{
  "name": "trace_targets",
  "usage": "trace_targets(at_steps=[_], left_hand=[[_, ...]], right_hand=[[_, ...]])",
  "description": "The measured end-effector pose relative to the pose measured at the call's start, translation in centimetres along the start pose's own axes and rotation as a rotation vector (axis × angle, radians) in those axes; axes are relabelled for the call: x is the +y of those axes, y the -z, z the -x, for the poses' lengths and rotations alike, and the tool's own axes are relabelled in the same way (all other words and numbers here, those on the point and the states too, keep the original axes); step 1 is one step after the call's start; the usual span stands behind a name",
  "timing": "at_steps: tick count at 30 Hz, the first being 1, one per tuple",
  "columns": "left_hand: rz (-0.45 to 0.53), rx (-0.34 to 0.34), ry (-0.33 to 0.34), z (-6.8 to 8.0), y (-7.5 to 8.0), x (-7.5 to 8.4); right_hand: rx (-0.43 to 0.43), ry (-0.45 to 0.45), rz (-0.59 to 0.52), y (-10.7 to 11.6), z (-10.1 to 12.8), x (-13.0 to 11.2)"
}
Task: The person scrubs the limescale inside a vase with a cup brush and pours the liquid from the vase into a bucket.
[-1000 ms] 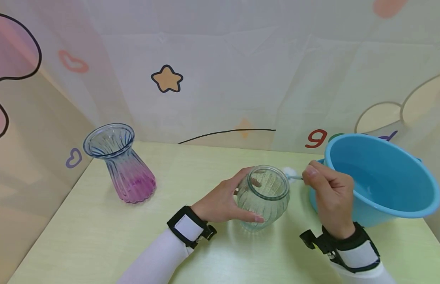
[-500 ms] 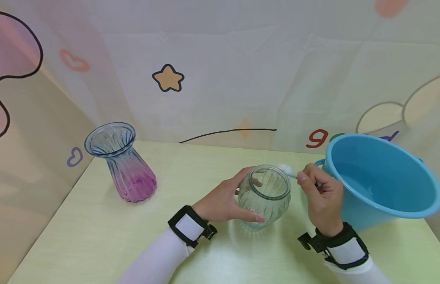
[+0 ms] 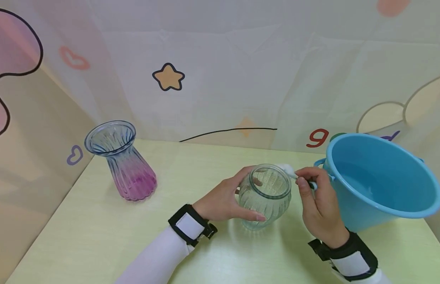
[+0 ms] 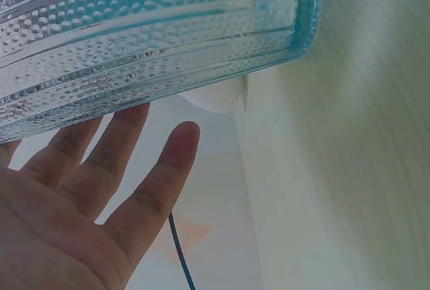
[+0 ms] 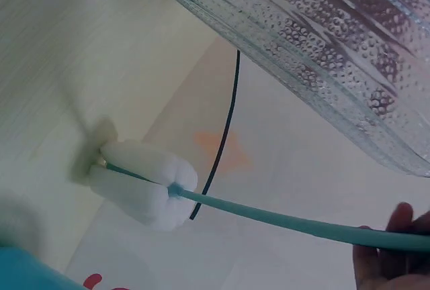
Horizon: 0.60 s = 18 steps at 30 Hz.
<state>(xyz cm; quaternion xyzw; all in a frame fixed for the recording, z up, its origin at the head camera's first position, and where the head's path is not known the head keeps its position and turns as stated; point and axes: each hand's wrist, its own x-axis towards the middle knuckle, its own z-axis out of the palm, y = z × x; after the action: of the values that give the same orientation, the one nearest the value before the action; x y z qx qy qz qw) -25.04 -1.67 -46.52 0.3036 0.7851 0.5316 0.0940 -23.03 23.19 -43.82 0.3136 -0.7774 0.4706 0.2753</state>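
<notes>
With the left hand gripping the clear jar steady, the right hand, pinching the sponge brush, should aim its head straight into the mouth.

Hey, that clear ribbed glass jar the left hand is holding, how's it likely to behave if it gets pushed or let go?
The jar looks like rigid glass, so probably fragile if knocked off the table. It leans tilted in the left hand, and its rounded belly suggests it could roll if released. The pebbled ribs may help grip, though a wet surface might be slippery.
</notes>
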Motion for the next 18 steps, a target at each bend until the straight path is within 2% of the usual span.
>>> trace_targets(at_steps=[2,7,13,18], left_hand=[[0.003,0.000,0.002,0.0,0.0,0.0],[0.005,-0.001,0.005,0.0,0.0,-0.1],[0.004,-0.001,-0.008,0.0,0.0,-0.1],[0.006,-0.002,-0.007,0.1,0.1,-0.1]], right_hand=[[-0.033,0.015,0.060,0.3,0.1,-0.2],[-0.092,-0.036,0.248,1.4,0.7,-1.2],[-0.155,-0.128,0.444,2.6,1.8,-2.5],[-0.278,-0.245,0.549,3.7,2.9,-2.9]])
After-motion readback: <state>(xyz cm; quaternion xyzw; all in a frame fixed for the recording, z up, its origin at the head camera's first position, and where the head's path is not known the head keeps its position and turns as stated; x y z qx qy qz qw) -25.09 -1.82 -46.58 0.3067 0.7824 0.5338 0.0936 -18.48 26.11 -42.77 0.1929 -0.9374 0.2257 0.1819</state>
